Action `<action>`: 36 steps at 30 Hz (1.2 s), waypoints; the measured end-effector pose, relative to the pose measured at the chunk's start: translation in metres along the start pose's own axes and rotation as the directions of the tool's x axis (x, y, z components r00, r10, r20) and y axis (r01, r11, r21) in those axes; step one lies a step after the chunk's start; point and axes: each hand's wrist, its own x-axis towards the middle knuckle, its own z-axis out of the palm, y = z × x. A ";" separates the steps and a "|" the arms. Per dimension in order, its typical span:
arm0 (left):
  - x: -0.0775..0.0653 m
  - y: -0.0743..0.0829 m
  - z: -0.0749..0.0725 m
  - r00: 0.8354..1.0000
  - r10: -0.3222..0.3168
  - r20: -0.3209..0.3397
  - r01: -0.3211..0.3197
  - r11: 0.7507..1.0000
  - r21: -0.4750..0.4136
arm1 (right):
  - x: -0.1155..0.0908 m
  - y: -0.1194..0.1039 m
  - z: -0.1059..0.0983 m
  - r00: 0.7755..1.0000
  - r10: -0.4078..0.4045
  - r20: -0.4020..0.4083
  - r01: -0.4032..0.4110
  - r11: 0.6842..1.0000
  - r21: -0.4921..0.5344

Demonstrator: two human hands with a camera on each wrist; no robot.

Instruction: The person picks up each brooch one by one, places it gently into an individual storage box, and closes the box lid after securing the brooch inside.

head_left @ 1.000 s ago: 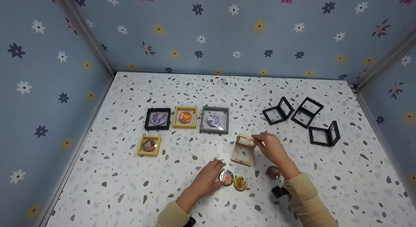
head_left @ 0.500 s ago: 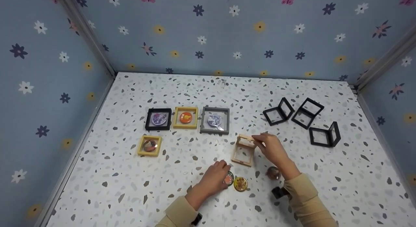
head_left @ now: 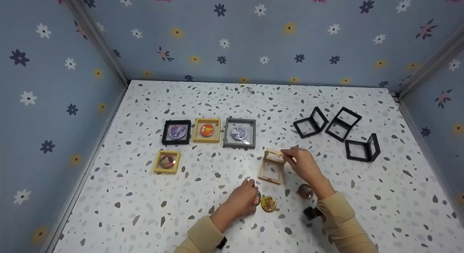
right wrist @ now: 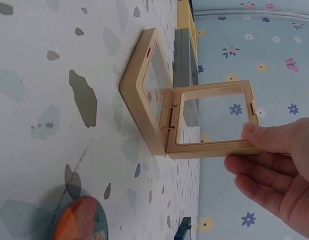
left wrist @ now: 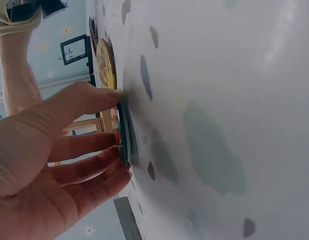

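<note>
My left hand is low over the table, pinching a round button badge by its edges between thumb and fingers. Most of that badge is hidden behind the hand in the head view. Just right of it lies a yellow button badge. My right hand pinches the raised lid of a beige hinged display frame at its free edge. The frame's base rests on the table, with clear film in both halves. Beneath the right wrist lies another round badge, orange and green in the right wrist view.
Farther left, a black frame, a yellow frame and a grey frame stand in a row, each holding a badge. Another yellow frame with a badge sits in front. Several black frames lie unfolded at the right back. Flowered walls enclose the table.
My left hand has shifted right and closed its fingers on the dark-rimmed badge, moving it slightly toward the yellow one. The right hand still holds the beige lid in the same place.
</note>
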 end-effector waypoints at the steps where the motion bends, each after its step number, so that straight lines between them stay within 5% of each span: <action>1: 0.001 0.000 0.000 1.000 0.002 -0.004 -0.002 1.000 -0.005 | 0.000 0.000 0.000 1.000 0.003 0.002 -0.003 1.000 -0.002; 11: 0.010 0.002 -0.005 0.995 0.023 -0.099 -0.025 1.000 -0.014 | 0.003 -0.001 -0.001 1.000 0.016 0.004 -0.016 1.000 -0.012; 27: 0.047 0.014 -0.014 0.987 -0.066 -0.149 0.056 0.996 -0.073 | 0.003 -0.001 -0.001 1.000 0.003 -0.003 -0.003 1.000 -0.012; 36: 0.066 0.016 -0.012 0.982 -0.088 -0.169 0.084 0.996 -0.028 | 0.002 0.000 0.000 1.000 0.006 -0.010 -0.006 1.000 -0.012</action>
